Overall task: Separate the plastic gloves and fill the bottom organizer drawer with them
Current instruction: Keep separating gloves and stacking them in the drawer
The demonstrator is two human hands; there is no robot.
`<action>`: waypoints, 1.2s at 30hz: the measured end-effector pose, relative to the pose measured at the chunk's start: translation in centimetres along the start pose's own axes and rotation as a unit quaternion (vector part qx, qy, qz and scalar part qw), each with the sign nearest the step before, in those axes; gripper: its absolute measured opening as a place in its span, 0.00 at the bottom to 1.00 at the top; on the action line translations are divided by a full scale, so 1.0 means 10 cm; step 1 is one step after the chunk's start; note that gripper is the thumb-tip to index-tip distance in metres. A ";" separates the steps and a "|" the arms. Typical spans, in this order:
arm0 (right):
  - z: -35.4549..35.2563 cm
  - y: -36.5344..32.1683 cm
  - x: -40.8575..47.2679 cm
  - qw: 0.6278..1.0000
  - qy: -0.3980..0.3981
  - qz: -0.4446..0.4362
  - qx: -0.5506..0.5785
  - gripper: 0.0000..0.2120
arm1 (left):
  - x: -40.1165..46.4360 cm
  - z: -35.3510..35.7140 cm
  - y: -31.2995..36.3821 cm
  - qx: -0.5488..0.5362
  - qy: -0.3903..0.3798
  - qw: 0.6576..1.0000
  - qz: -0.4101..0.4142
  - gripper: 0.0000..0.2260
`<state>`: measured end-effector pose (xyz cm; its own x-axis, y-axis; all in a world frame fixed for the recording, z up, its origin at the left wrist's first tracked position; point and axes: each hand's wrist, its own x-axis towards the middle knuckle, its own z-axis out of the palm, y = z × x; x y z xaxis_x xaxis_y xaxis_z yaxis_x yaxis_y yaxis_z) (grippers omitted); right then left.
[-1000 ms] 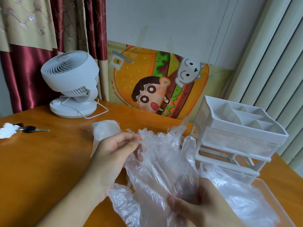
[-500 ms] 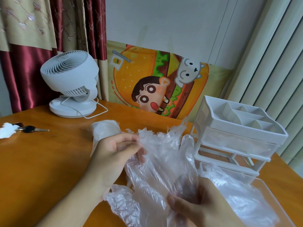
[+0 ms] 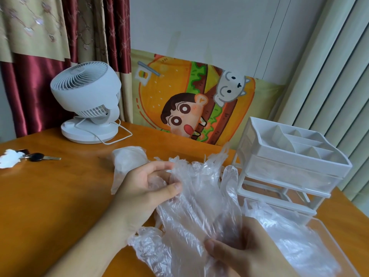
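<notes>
A bunch of clear plastic gloves (image 3: 201, 198) is held up over the wooden table between both hands. My left hand (image 3: 145, 186) pinches the upper cuff edge between thumb and fingers. My right hand (image 3: 245, 254) grips the lower end of the bunch. The white organizer (image 3: 295, 162) stands to the right. Its bottom drawer (image 3: 327, 234) is pulled out toward me and holds more clear gloves (image 3: 295, 242). A bagged wad of gloves (image 3: 127, 158) lies behind my left hand.
A white desk fan (image 3: 87, 100) with its cord stands at the back left. Keys (image 3: 38, 156) and a white crumpled tissue (image 3: 9, 160) lie at the far left. A cartoon burger cushion (image 3: 191, 104) leans against the wall behind the table.
My left thumb and fingers have shifted slightly on the glove edge, rubbing the layers. The right hand and the drawer have stayed where they were.
</notes>
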<state>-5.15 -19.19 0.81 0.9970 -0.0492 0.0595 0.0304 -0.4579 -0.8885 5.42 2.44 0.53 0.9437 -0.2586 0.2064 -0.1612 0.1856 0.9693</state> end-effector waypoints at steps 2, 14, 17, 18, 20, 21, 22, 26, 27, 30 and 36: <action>0.00 0.01 0.00 1.000 0.004 0.001 0.009 0.18 | 0.00 0.00 -0.01 -0.005 0.024 1.000 0.004 0.19; 0.01 0.05 0.01 1.000 0.007 0.011 0.005 0.17 | 0.01 -0.04 0.01 -0.113 -0.020 0.993 -0.016 0.19; 0.02 0.04 0.00 1.000 -0.001 0.008 0.004 0.14 | 0.02 -0.05 0.00 -0.154 -0.014 0.988 -0.017 0.19; 0.02 0.03 0.00 1.000 0.000 0.006 0.003 0.15 | 0.02 -0.05 -0.01 -0.173 -0.014 0.985 -0.021 0.19; 0.03 0.04 0.00 1.000 0.013 0.000 0.003 0.24 | 0.02 -0.06 0.00 -0.210 -0.018 0.977 -0.034 0.20; 0.03 0.04 0.00 1.000 0.013 -0.002 0.006 0.28 | 0.02 -0.06 0.01 -0.227 -0.019 0.973 -0.042 0.20; 0.03 0.03 0.00 1.000 0.013 -0.005 0.008 0.27 | 0.02 -0.06 0.03 -0.245 -0.018 0.968 -0.046 0.19; 0.02 0.02 -0.01 1.000 0.010 -0.006 0.025 0.24 | 0.01 -0.05 0.07 -0.291 -0.017 0.955 -0.048 0.17; 0.01 0.02 -0.01 1.000 0.005 -0.005 0.030 0.24 | 0.00 -0.04 0.08 -0.276 -0.025 0.959 -0.054 0.17; -0.01 0.03 0.00 0.999 0.001 -0.005 0.037 0.14 | 0.01 -0.05 0.06 -0.185 -0.052 0.978 -0.079 0.22; -0.02 0.01 0.01 1.000 0.003 -0.006 0.015 0.13 | -0.03 -0.02 0.05 -0.019 -0.047 0.998 -0.036 0.08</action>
<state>-5.07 -19.39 0.82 0.9961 -0.0490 0.0730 0.0449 -0.4307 -0.9014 5.09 2.78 0.95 0.9207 -0.3603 0.1501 -0.0812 0.1995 0.9765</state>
